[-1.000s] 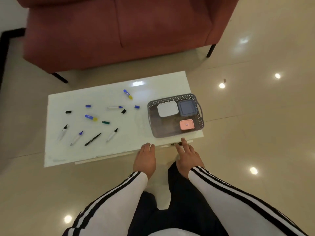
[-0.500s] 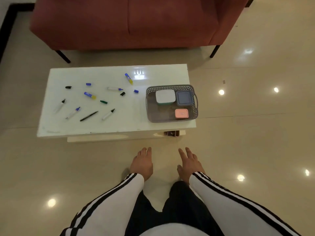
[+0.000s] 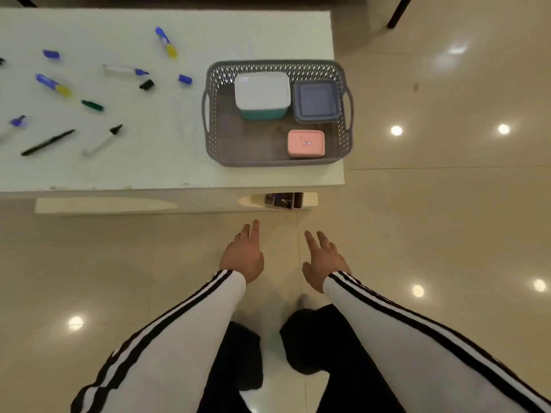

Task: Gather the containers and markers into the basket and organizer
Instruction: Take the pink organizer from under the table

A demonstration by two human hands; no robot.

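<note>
A grey perforated basket [image 3: 277, 160] stands at the right end of the white table [image 3: 167, 171]. Inside it sit a white-lidded teal container [image 3: 262, 93], a blue-grey container [image 3: 316, 100] and a small pink container [image 3: 306, 143]. Several markers and loose caps lie scattered on the table's left half, among them a blue and yellow marker [image 3: 165, 42], a white marker with a black tip [image 3: 101, 141] and a thin black pen [image 3: 47, 142]. My left hand [image 3: 243, 254] and my right hand [image 3: 323, 260] hover open over the floor in front of the table, holding nothing.
A dark organizer [image 3: 283, 200] shows partly on the shelf under the table's front right edge. The glossy tiled floor [image 3: 447, 204] stretches to the right. A sofa leg [image 3: 398, 11] stands at the top right. My dark trouser legs are below my arms.
My hands have drawn back from the table's front edge to above the floor. The view has come closer and tilted down, so the sofa has left the frame.
</note>
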